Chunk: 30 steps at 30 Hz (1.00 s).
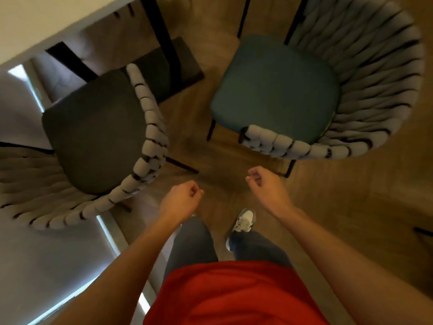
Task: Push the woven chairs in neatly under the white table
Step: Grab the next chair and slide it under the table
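Two woven chairs stand on the wooden floor in front of me. The left woven chair (145, 146) has a dark seat and sits near the white table (35, 24), whose edge crosses the top left corner. The right woven chair (375, 95) has a teal seat and stands apart from the table. My left hand (185, 195) hangs just right of the left chair's woven rim, fingers loosely curled, holding nothing. My right hand (264, 181) hovers just below the right chair's front rim, also loosely curled and empty. Neither hand touches a chair.
The table's black leg and dark base plate (168, 64) stand between the two chairs. A pale wall or window strip (46, 266) runs along the left. My legs and a white shoe (243, 220) are on the floor below my hands. Another dark chair leg (421, 231) shows at far right.
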Available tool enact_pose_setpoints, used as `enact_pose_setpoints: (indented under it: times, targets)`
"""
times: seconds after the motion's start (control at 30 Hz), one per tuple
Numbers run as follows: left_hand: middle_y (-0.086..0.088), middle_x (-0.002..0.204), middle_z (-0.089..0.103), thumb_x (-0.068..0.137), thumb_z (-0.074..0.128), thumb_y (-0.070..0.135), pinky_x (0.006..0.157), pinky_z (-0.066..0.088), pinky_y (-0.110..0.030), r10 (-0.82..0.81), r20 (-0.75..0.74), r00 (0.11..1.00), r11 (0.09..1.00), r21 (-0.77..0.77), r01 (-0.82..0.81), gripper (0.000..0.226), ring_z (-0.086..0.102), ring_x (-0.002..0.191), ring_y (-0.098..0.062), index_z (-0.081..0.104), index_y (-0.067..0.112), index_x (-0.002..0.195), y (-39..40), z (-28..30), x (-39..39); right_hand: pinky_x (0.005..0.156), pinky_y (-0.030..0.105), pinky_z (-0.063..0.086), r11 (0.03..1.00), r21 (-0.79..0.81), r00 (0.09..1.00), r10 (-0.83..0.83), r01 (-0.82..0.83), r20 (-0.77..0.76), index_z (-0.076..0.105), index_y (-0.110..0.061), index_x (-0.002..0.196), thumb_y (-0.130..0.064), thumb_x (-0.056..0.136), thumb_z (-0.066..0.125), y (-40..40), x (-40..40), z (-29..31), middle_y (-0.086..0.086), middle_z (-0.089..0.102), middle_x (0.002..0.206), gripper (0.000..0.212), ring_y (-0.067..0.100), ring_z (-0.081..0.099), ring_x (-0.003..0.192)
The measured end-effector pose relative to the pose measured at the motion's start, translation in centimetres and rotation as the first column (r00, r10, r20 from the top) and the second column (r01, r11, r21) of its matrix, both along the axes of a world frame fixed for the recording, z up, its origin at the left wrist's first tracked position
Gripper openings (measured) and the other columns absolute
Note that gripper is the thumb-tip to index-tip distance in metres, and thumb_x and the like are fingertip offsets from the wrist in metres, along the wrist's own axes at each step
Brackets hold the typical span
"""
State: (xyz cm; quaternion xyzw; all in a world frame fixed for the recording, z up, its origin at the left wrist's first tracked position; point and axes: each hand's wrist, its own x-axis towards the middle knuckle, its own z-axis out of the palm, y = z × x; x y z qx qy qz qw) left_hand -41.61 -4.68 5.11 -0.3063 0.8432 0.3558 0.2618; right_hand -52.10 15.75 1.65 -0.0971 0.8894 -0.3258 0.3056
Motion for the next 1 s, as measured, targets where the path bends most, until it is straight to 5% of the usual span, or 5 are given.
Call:
enact_pose_setpoints:
  times: [0.3, 0.5, 1.0]
  targets:
    - [0.003, 0.076, 0.064, 0.095, 0.055, 0.034, 0.071, 0.052, -0.039, -0.197, -0.041, 0.980, 0.978, 0.067, 0.199, 0.015, 0.061, 0.073, -0.012, 0.063, 0.021, 0.091, 10.8, 0.9, -11.3, 0.081, 0.039, 0.049, 0.988, 0.085, 0.960, 0.149, -0.132, -0.238, 0.067, -0.018, 0.105, -0.029, 0.094, 0.054, 9.7, -8.7, 2.6, -0.001, 0.067, 0.103, 0.019, 0.019, 0.057, 0.099]
    - [-0.001, 0.076, 0.065, 0.093, 0.054, 0.031, 0.071, 0.052, -0.045, -0.225, -0.133, 0.965, 0.973, 0.024, 0.230, 0.017, 0.061, 0.077, -0.021, 0.060, 0.017, 0.085, 15.6, 0.0, -22.0, 0.082, 0.043, 0.048, 0.968, 0.180, 0.942, 0.217, -0.174, -0.256, 0.066, -0.017, 0.106, -0.027, 0.093, 0.054, 13.6, -18.6, 2.6, 0.001, 0.067, 0.103, 0.021, 0.024, 0.057, 0.100]
    - [0.005, 0.071, 0.063, 0.094, 0.055, 0.034, 0.064, 0.052, -0.037, -0.018, -0.051, 0.999, 1.000, -0.009, 0.018, 0.018, 0.060, 0.068, -0.013, 0.061, 0.020, 0.085, 24.2, -1.7, -34.5, 0.085, 0.039, 0.043, 0.820, 0.248, 0.801, 0.565, -0.517, -0.198, 0.063, -0.019, 0.110, -0.032, 0.093, 0.051, 18.7, -36.6, 2.1, -0.001, 0.064, 0.107, 0.024, 0.022, 0.053, 0.104]
